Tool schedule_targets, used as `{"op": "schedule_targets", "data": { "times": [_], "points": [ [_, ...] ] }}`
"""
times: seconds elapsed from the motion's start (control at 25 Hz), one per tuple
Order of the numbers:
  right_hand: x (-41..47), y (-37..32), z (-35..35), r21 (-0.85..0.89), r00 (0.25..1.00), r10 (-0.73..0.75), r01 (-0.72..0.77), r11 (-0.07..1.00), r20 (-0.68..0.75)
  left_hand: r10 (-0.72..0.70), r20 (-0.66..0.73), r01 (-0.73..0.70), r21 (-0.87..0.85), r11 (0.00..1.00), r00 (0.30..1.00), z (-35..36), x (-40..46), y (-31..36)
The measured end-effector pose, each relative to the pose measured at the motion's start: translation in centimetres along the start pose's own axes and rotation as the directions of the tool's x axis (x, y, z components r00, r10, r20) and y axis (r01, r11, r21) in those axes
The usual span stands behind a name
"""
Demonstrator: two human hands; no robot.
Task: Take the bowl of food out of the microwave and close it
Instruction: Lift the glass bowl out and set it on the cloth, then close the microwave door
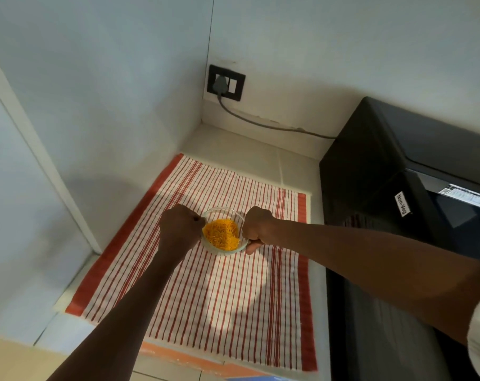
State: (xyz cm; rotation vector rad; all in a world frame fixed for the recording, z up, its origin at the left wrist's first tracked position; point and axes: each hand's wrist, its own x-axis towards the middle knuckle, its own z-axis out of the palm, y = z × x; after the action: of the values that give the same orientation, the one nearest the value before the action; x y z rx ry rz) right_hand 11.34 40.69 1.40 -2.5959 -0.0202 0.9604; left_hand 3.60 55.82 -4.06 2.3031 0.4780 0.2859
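A clear glass bowl [223, 250] with orange shredded food [222, 233] sits low over the red-striped cloth [219, 298], held from both sides. My left hand [179, 228] grips its left rim, my right hand [258, 226] grips its right rim. I cannot tell whether the bowl rests on the cloth. The black microwave [392, 166] stands to the right, its door [384, 270] swung open toward me, with a "Non-Veg" label on it.
A wall socket [225, 82] with a plug and a grey cable [274, 126] running to the microwave. White walls close in at the left and back. The tiled counter [247, 149] extends behind the cloth.
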Motion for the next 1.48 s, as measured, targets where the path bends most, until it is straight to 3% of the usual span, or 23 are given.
{"op": "schedule_targets", "data": {
  "times": [0.16,0.36,0.56,0.76,1.08,1.16,1.32,1.48],
  "points": [
    [-0.4,0.0,-0.1,0.010,1.000,-0.017,0.018,1.000,-0.015,0.029,0.056,-0.039,0.182,0.983,0.998,-0.2,-0.8,-0.1],
    [-0.4,0.2,-0.2,0.034,1.000,-0.017,0.017,0.999,0.001,-0.061,0.068,0.049,0.161,0.986,0.996,0.0,-1.3,-0.6],
    [-0.3,0.5,-0.1,-0.004,0.999,-0.030,0.030,1.000,0.012,-0.026,0.086,0.004,0.254,0.967,0.996,0.0,-1.8,-0.5],
    [-1.1,0.4,-0.6,-0.064,0.999,-0.046,0.046,0.997,0.003,-0.161,-0.082,0.166,0.065,0.984,0.984,-0.3,-3.0,1.7],
    [-5.7,0.8,-5.0,-0.167,0.978,-0.204,0.193,0.967,-0.050,0.089,-0.230,-0.092,-0.006,0.996,0.969,0.4,-4.5,9.6],
    [-8.0,1.1,-6.4,-0.234,0.947,-0.310,0.283,0.930,-0.089,0.178,-0.295,-0.190,-0.011,0.982,0.939,0.6,-5.4,11.9],
    [-13.3,3.1,-9.9,-0.372,0.816,-0.530,0.430,0.823,-0.230,0.186,-0.248,-0.219,-0.116,0.969,0.951,-0.4,-7.4,18.0],
    [-18.4,7.1,-13.3,-0.396,0.679,-0.629,0.495,0.773,-0.379,0.387,-0.306,-0.443,-0.142,0.885,0.870,-1.3,-10.8,23.2]
  ]
}}
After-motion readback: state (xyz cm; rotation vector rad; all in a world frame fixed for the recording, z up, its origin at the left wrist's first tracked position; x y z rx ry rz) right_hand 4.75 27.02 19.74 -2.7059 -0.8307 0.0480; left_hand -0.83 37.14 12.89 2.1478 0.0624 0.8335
